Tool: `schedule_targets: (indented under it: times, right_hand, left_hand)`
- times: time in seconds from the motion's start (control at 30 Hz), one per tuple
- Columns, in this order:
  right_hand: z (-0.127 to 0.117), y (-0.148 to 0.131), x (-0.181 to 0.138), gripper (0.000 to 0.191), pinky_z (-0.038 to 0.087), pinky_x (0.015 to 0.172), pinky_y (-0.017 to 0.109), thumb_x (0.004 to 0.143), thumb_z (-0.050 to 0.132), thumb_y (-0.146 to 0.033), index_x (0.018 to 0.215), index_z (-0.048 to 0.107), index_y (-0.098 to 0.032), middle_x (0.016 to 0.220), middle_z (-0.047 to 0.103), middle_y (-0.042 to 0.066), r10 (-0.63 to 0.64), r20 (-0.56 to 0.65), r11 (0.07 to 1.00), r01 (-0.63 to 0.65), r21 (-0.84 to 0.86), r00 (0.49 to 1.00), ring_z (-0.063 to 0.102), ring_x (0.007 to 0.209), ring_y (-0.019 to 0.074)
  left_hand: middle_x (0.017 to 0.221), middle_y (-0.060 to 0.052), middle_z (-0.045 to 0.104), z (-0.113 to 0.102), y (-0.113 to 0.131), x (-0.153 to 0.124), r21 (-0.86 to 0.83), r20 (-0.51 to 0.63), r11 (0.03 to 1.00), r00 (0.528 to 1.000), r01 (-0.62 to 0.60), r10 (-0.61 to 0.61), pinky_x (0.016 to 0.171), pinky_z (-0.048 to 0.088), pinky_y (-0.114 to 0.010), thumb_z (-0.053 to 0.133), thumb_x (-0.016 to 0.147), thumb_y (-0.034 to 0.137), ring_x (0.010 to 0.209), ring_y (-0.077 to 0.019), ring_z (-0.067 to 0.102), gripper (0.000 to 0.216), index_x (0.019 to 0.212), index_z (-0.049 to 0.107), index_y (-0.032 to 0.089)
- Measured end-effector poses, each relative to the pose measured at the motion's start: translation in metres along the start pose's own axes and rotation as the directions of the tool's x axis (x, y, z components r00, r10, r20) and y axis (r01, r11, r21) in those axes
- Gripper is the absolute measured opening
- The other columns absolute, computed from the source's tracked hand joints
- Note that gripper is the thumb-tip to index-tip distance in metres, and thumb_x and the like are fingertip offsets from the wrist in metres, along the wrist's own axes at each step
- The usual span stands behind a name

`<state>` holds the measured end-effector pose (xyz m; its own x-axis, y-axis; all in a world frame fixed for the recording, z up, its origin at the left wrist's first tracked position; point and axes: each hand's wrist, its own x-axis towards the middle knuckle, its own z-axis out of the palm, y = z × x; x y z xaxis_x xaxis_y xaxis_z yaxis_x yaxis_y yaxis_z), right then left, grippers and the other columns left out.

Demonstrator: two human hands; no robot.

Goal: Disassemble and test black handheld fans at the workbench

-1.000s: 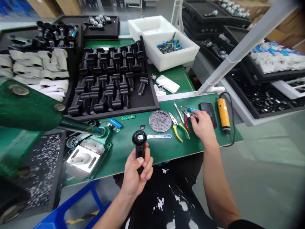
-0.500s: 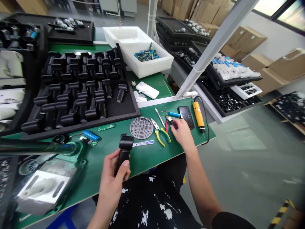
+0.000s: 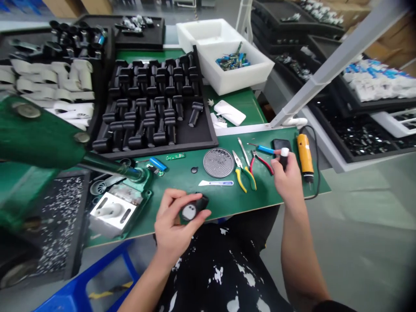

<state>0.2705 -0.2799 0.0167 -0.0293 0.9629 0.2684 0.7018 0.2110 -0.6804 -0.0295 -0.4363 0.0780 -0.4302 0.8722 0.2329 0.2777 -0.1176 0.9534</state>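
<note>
My left hand (image 3: 172, 225) is wrapped round a black handheld fan body (image 3: 194, 209), tipped so its round end faces me, just above the near edge of the green mat (image 3: 182, 182). My right hand (image 3: 287, 180) is closed on a small black tube with a white cap (image 3: 284, 157), held upright over the right part of the mat. Beside it lie a blue-handled tool (image 3: 264, 149), red-handled cutters (image 3: 260, 160), yellow-green pliers (image 3: 243, 173) and a dark phone (image 3: 277, 144).
A black tray (image 3: 201, 138) of several black fan bodies sits behind the mat. A round perforated grille (image 3: 218, 163), a white spatula (image 3: 216, 183), a blue battery (image 3: 158, 164) and an orange electric screwdriver (image 3: 304, 157) lie on the mat. A green press (image 3: 42, 138) with a white fixture (image 3: 112, 211) stands left. White bins (image 3: 237, 73) sit behind.
My right hand has lifted the white-capped tube off the mat. My left hand has turned the fan body from upright to lying with its end toward me.
</note>
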Motion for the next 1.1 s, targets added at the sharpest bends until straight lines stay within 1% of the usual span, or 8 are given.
schedule_targets:
  times: [0.13, 0.3, 0.4, 0.47, 0.53, 0.6, 0.7, 1.1]
  right_hand:
    - [0.017, -0.007, 0.004, 0.048, 0.056, 0.096, 0.051, 0.095, 0.056, -0.030, 0.141, 0.063, -0.019, 0.115, 0.064, 0.015, 0.001, 0.032, 0.979, 0.006, -0.205, 0.999, 0.066, 0.101, 0.0322]
    - [0.029, 0.000, 0.003, 0.044, 0.056, 0.099, 0.056, 0.096, 0.055, -0.028, 0.136, 0.069, -0.016, 0.113, 0.067, 0.017, -0.005, 0.038, 0.966, 0.014, -0.257, 0.999, 0.067, 0.102, 0.0341]
    - [0.021, -0.019, -0.001, 0.042, 0.055, 0.102, 0.059, 0.097, 0.060, -0.028, 0.136, 0.069, -0.016, 0.122, 0.067, 0.019, -0.022, 0.000, 0.963, 0.021, -0.270, 1.000, 0.066, 0.112, 0.0368]
    - [0.011, -0.050, -0.012, 0.035, 0.054, 0.106, 0.059, 0.099, 0.062, -0.027, 0.132, 0.071, -0.020, 0.127, 0.067, 0.017, -0.095, -0.018, 0.974, 0.089, -0.207, 0.995, 0.064, 0.120, 0.0359]
    - [-0.001, -0.089, -0.030, 0.026, 0.058, 0.104, 0.050, 0.101, 0.063, -0.022, 0.124, 0.073, -0.027, 0.122, 0.072, 0.010, -0.204, 0.037, 0.979, 0.203, 0.014, 0.978, 0.068, 0.116, 0.0277]
    - [-0.008, -0.126, -0.052, 0.022, 0.063, 0.094, 0.038, 0.098, 0.068, -0.016, 0.117, 0.074, -0.027, 0.111, 0.076, 0.004, -0.369, 0.175, 0.905, 0.310, 0.293, 0.913, 0.073, 0.104, 0.0201]
    - [-0.008, -0.156, -0.077, 0.025, 0.063, 0.096, 0.028, 0.095, 0.074, -0.010, 0.118, 0.073, -0.021, 0.116, 0.076, 0.003, -0.487, 0.258, 0.822, 0.337, 0.460, 0.834, 0.074, 0.105, 0.0140]
    - [-0.004, -0.144, -0.080, 0.016, 0.062, 0.097, 0.023, 0.102, 0.069, -0.017, 0.114, 0.077, -0.023, 0.113, 0.076, 0.000, -0.406, 0.407, 0.877, 0.224, 0.425, 0.818, 0.073, 0.104, 0.0102]
  left_hand:
    - [0.095, -0.003, 0.057, -0.001, -0.002, -0.005, 0.057, 0.038, 0.994, 0.995, -0.090, 0.088, 0.077, 0.049, -0.034, 0.090, 0.076, 0.017, 0.082, -0.0212, 0.056, 0.041, 0.111, 0.084, 0.037]
    - [0.101, -0.005, 0.065, -0.004, -0.002, -0.006, 0.041, 0.062, 0.993, 0.993, -0.106, 0.104, 0.086, 0.052, -0.040, 0.087, 0.076, 0.013, 0.090, -0.0251, 0.062, 0.040, 0.109, 0.084, 0.035]
    - [0.102, -0.006, 0.075, -0.004, -0.007, -0.005, -0.049, 0.152, 0.996, 0.985, -0.080, 0.086, 0.095, 0.052, -0.044, 0.082, 0.080, 0.011, 0.098, -0.0278, 0.069, 0.031, 0.106, 0.080, 0.030]
    - [0.095, -0.005, 0.077, -0.004, -0.011, -0.003, -0.015, 0.222, 0.994, 0.969, -0.105, 0.106, 0.092, 0.053, -0.043, 0.080, 0.083, 0.013, 0.092, -0.0259, 0.071, 0.026, 0.105, 0.077, 0.027]
    - [0.092, -0.004, 0.076, -0.002, -0.016, -0.002, 0.096, 0.293, 0.973, 0.940, -0.209, 0.173, 0.085, 0.054, -0.038, 0.079, 0.086, 0.016, 0.084, -0.0226, 0.069, 0.024, 0.107, 0.073, 0.025]
    - [0.095, -0.004, 0.076, 0.000, -0.020, -0.001, 0.176, 0.370, 0.926, 0.894, -0.334, 0.252, 0.081, 0.053, -0.035, 0.077, 0.089, 0.018, 0.084, -0.0206, 0.069, 0.026, 0.114, 0.070, 0.022]
    - [0.101, -0.005, 0.077, 0.001, -0.024, -0.001, 0.200, 0.435, 0.878, 0.842, -0.435, 0.319, 0.085, 0.054, -0.035, 0.075, 0.093, 0.021, 0.087, -0.0190, 0.070, 0.032, 0.124, 0.066, 0.020]
    - [0.093, -0.001, 0.075, -0.004, -0.025, 0.003, 0.261, 0.533, 0.805, 0.775, -0.533, 0.340, 0.079, 0.052, -0.033, 0.075, 0.095, 0.021, 0.080, -0.0163, 0.069, 0.038, 0.133, 0.065, 0.019]
